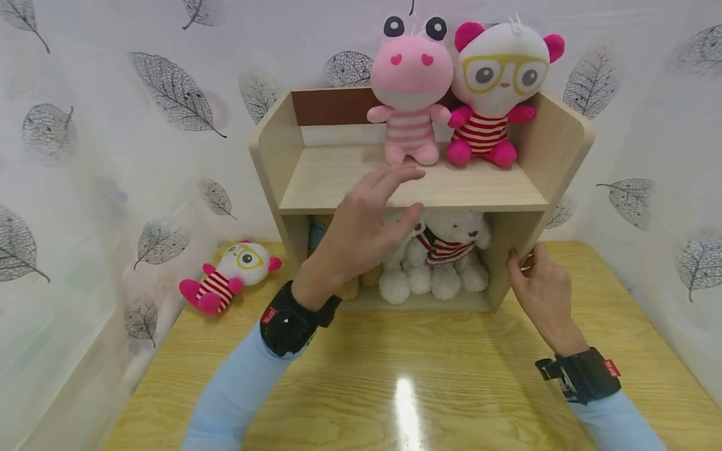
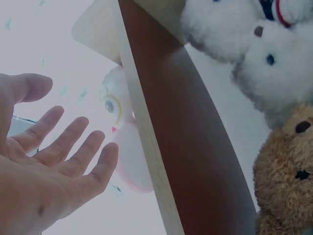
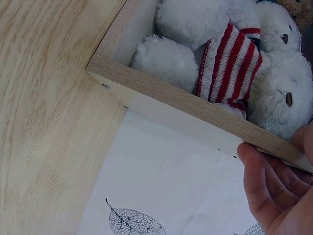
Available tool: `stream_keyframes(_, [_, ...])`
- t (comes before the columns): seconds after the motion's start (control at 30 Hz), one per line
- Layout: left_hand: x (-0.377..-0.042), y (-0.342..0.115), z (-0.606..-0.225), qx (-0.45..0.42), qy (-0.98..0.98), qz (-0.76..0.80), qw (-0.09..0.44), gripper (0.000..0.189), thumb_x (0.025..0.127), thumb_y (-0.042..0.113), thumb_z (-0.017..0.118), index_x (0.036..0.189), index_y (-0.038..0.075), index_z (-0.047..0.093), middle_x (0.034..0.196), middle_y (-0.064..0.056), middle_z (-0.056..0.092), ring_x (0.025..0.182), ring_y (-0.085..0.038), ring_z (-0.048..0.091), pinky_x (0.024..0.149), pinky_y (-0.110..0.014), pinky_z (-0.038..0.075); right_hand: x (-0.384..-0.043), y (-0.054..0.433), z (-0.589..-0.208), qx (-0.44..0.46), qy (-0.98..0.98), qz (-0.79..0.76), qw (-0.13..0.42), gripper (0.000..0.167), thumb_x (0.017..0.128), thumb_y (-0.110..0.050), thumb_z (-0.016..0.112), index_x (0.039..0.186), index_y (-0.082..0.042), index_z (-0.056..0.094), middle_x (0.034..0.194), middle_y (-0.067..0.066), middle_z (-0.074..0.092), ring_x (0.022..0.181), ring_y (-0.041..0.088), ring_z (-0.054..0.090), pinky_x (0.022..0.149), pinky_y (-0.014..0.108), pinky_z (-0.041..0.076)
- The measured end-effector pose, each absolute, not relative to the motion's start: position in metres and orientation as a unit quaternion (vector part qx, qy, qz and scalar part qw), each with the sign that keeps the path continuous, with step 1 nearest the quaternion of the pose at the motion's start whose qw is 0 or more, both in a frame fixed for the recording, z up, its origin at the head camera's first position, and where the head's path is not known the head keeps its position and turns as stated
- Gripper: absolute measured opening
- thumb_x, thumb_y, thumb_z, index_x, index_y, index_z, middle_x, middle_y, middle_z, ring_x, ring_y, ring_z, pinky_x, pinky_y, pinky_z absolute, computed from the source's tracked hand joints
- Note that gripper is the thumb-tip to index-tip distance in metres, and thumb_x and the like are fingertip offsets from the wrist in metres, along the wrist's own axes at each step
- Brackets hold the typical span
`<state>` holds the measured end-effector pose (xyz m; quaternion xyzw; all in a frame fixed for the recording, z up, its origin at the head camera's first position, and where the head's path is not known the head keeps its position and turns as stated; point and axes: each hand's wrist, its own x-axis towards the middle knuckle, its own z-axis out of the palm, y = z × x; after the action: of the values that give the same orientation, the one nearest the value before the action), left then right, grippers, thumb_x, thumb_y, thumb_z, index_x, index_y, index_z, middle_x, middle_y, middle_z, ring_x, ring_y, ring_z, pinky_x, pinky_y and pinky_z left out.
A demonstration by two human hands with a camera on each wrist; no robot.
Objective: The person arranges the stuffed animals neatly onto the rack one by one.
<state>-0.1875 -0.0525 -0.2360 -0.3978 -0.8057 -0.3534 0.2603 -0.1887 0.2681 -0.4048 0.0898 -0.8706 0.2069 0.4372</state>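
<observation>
A small wooden shelf stands against the wall. Its right side panel is gripped by my right hand, thumb at the front edge and fingers along the outer face. In front of the upper board hovers my left hand, fingers extended and holding nothing. On that board sit a pink hippo plush and a panda plush with yellow glasses. White teddy bears and a brown teddy bear fill the lower compartment, partly hidden by my left hand.
Another panda plush lies tilted on the wooden table, left of the shelf. Behind and beside the table hangs a white wall covering printed with leaves.
</observation>
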Motion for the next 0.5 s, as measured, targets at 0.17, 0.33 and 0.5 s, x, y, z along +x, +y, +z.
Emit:
stream_keyframes(0.17, [-0.169, -0.052, -0.25, -0.415, -0.805, -0.33, 0.268, 0.037, 0.098, 0.017, 0.065, 0.133, 0.004, 0.064, 0.14, -0.014, 0.062, 0.135, -0.024, 0.056, 0.113, -0.034, 0.045, -0.189, 0.268, -0.405, 0.086, -0.871, 0.208, 0.437, 0.021, 0.093, -0.01, 0.064, 0.089, 0.008, 0.055, 0.066, 0.026, 0.065, 0.049, 0.036, 0.065, 0.042, 0.04, 0.043])
stream_keyframes(0.33, [-0.156, -0.055, -0.272, -0.435, -0.803, -0.282, 0.296, 0.035, 0.095, 0.016, 0.069, 0.128, 0.005, 0.067, 0.135, -0.013, 0.066, 0.128, -0.025, 0.062, 0.107, -0.035, 0.05, -0.188, 0.269, -0.406, 0.083, -0.872, 0.211, 0.434, 0.021, 0.094, -0.011, 0.063, 0.089, 0.008, 0.055, 0.066, 0.026, 0.066, 0.05, 0.036, 0.065, 0.042, 0.04, 0.043])
stream_keyframes(0.5, [-0.144, -0.067, -0.301, -0.427, -0.817, -0.262, 0.284, 0.036, 0.093, 0.017, 0.072, 0.127, 0.008, 0.068, 0.133, -0.01, 0.067, 0.125, -0.023, 0.063, 0.103, -0.037, 0.053, -0.189, 0.269, -0.406, 0.081, -0.871, 0.212, 0.435, 0.021, 0.094, -0.011, 0.064, 0.089, 0.007, 0.055, 0.066, 0.025, 0.065, 0.048, 0.035, 0.064, 0.042, 0.034, 0.04])
